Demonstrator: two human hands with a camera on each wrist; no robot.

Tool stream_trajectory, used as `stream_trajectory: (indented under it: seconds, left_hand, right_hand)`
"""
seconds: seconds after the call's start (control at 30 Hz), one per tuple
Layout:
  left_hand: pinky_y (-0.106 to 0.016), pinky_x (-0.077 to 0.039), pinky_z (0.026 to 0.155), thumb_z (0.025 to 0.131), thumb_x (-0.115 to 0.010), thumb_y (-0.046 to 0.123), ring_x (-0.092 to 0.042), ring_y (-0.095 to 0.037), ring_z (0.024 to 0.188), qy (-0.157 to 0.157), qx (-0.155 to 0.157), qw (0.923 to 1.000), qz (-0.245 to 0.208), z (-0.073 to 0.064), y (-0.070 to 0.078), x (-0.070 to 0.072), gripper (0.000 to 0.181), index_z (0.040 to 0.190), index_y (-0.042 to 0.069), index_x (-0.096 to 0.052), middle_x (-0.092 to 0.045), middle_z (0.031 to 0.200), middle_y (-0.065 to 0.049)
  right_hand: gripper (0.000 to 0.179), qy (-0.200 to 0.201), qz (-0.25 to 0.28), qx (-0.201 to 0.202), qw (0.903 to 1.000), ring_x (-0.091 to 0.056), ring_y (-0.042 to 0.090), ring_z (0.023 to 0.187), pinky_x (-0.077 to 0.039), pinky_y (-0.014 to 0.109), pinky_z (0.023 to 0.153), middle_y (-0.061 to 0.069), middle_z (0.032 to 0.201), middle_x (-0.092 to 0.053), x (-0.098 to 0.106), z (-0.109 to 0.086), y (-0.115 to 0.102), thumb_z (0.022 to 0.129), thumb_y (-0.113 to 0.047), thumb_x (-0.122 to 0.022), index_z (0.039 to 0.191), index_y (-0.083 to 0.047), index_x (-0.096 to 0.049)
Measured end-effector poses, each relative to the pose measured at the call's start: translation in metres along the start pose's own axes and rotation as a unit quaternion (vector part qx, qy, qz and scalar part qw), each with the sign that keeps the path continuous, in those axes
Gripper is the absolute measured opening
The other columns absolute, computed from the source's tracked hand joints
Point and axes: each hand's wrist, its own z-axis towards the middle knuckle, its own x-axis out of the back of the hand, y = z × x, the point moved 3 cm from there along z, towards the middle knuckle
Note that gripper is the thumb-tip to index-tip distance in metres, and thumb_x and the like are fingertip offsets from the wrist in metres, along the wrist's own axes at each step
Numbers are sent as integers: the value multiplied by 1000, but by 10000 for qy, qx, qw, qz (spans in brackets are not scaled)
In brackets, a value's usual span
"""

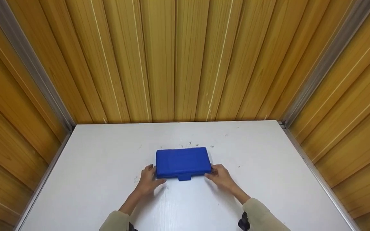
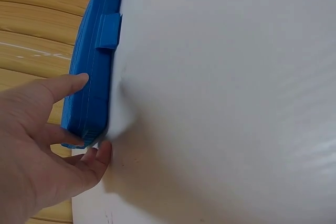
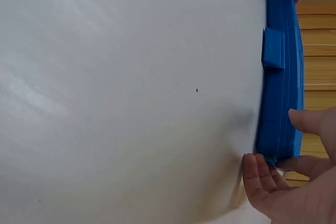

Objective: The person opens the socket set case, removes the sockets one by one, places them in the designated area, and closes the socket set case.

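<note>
A blue plastic case [image 1: 183,162] with a closed lid lies on the white table, its latch [image 1: 184,177] facing the person. The left hand [image 1: 148,183] holds the case at its left end, fingers along the short side and thumb by the front edge. At the opposite end the right hand [image 1: 222,178] grips the right front corner, thumb in front and fingers at the side. Both wrist views show thumb and index finger about the case's ends [image 2: 89,103] [image 3: 281,124], while the other fingers rest low near the tabletop. What the case contains is hidden.
The white table [image 1: 92,179] bears small dark marks behind the case. Yellow wood-patterned panels [image 1: 159,64] enclose the back and both sides, with grey metal posts [image 1: 37,64] at the corners. Dark straps [image 1: 244,221] show at the person's sleeves.
</note>
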Motion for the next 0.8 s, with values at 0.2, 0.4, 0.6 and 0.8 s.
stream_trajectory:
  seconds: [0.2,0.4,0.6,0.8]
  left_hand:
    - [-71,-34,115,87,-77,14,-33,-60,142,138,-103,9998,22,3,4,2,64,139,-15,-53,-39,150,-42]
    - [-69,-39,111,85,-78,9,-37,-60,138,379,-327,9986,-151,3,11,7,66,138,-18,-51,-42,148,-41]
    - [-60,-48,106,90,-74,7,-43,-54,137,881,-493,9946,-249,4,11,10,54,133,-20,-55,-49,146,-35]
    - [-50,-59,91,96,-71,17,-51,-48,131,1222,-683,9897,-293,6,13,14,49,129,-17,-59,-56,140,-32]
  right_hand:
    - [59,-49,-54,-67,10000,-67,38,100,-56,54,94,28,116,-57,2,0,-5,88,-10,-75,131,23,-54]
    - [66,247,449,3,9987,-69,36,102,-59,48,91,28,119,-59,8,4,-4,90,-20,-76,137,19,-50]
    - [54,961,553,866,9901,-71,31,95,-61,30,74,24,106,-69,15,10,-6,94,-26,-74,127,15,-62]
    - [39,1335,320,358,9899,-72,23,95,-57,20,74,19,106,-76,22,15,-11,91,-18,-77,123,4,-71]
